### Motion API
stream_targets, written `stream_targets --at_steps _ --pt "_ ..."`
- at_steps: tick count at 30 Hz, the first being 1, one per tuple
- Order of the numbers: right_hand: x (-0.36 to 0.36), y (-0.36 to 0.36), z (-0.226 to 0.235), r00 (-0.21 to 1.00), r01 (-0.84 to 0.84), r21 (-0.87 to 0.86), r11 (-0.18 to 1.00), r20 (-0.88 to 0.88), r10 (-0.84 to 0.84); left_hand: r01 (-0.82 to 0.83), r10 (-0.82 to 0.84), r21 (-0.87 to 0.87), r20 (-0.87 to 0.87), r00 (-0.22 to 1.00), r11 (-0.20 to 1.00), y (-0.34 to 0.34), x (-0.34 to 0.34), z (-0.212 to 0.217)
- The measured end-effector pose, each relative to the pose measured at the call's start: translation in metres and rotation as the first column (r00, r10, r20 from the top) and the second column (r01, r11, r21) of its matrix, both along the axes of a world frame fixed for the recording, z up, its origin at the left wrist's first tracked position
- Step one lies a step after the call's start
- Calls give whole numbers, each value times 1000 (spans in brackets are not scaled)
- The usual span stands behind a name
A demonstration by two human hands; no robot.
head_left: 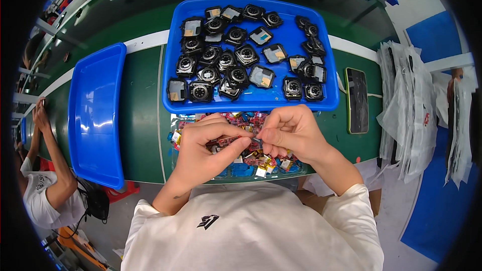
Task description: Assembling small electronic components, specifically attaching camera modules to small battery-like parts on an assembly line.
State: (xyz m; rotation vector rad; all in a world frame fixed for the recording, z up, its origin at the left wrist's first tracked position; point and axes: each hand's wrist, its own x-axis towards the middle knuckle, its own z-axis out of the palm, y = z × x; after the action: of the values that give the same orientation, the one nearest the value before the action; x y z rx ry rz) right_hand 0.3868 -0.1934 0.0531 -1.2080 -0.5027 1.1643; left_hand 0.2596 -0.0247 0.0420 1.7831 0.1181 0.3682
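Observation:
My left hand point(213, 143) and my right hand point(288, 133) meet at the near side of the blue tray, fingertips almost touching. Thumb and forefinger of the left are pinched together, but what sits between them is too small to name. The right hand is closed on a small dark grey piece point(256, 140). Below both hands lies a pile of small red circuit boards and silver-and-yellow parts point(261, 160), partly hidden by them. Beyond it, the blue tray point(251, 106) holds many black watch cases point(247, 55), some with round backs up, others showing flat grey faces.
An empty-looking second blue tray point(95, 115) lies at the left. A green-edged phone point(357, 100) rests right of the watch tray. Clear plastic bags point(409, 105) hang at the right. Another person's arm point(52, 140) is at the far left, on the green table point(143, 115).

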Motion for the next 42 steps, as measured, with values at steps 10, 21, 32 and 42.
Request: stream_targets --at_steps 10,21,32,42 --pt "-9 9 -11 872 122 214 969 443 -208 80 -66 -254 62 996 964 3 -4 -1" --pt "29 25 7 91 359 40 932 993 -77 14 -10 -463 10 1000 886 5 -12 1" --pt "34 28 -10 683 353 70 933 662 -308 -18 36 -174 99 994 985 6 -8 0" --pt "-13 16 -4 875 114 -2 993 474 -100 -206 205 -50 -17 979 977 0 -4 -5"
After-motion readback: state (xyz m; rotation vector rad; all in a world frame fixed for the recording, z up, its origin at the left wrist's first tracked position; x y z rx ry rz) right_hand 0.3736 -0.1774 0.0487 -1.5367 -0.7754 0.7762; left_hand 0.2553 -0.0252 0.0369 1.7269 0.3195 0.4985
